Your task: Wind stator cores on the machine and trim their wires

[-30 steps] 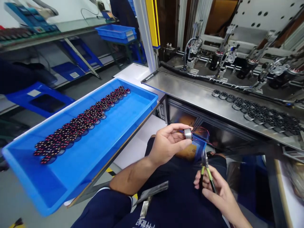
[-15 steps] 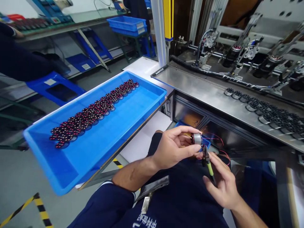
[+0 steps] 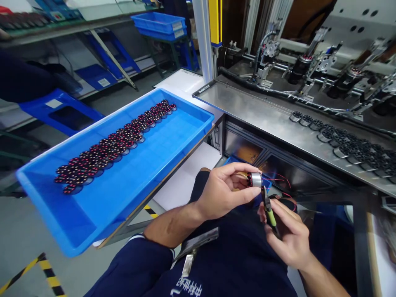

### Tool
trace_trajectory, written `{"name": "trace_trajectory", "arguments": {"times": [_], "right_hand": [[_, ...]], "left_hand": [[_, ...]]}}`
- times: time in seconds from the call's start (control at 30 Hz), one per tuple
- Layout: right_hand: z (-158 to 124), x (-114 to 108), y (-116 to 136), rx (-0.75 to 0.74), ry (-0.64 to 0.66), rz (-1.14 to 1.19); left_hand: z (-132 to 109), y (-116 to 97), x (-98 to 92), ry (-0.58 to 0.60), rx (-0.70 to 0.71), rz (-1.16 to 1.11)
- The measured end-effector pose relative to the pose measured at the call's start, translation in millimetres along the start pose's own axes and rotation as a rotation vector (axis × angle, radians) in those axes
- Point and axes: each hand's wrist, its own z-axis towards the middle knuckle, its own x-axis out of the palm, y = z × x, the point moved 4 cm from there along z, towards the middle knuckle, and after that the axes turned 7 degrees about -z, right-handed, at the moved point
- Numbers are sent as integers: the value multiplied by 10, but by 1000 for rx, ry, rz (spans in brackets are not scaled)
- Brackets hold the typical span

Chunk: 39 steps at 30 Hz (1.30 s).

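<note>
My left hand (image 3: 223, 190) pinches a small silver motor stator (image 3: 255, 180) with thin red wires (image 3: 280, 178) trailing to its right. My right hand (image 3: 286, 235) grips a pair of green-handled cutting pliers (image 3: 268, 206), whose jaws point up and touch the stator's underside. Both hands hover over my lap in dark blue work clothes. A blue tray (image 3: 185, 136) to the left carries a long row of wound stators (image 3: 114, 144) with red-copper coils.
A steel bench (image 3: 262, 119) on the right bears several dark unwound cores (image 3: 346, 142) in a row, with winding machinery (image 3: 306, 62) behind. Blue bins (image 3: 161, 24) and a blue stool (image 3: 58, 113) stand at the far left. Hazard tape (image 3: 43, 268) marks the floor.
My right hand has lifted the pliers from low in my lap up to the stator. My left hand has kept hold of the stator, and the view has shifted slightly.
</note>
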Motion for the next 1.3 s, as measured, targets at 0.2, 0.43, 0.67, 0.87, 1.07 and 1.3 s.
{"name": "trace_trajectory", "arguments": {"times": [0.2,0.43,0.67,0.87,1.07,1.3], "right_hand": [[-51,-31,-29,46,-21,-41],[-29,-57,89,-49,-29,-129],[27,-37,82,-57,-11,-71],[-10,-50,32,-46,-30,-60],[-2,-86,55,-21,-46,-104],[87,-92,136,-74,-38,-125]], "left_hand": [[-7,-29,19,58,77,35],[-46,-106,68,47,273,160],[-61,-165,91,38,321,247],[-62,-170,83,70,344,281],[-66,-180,91,87,371,326],[-86,-183,117,107,376,336]]}}
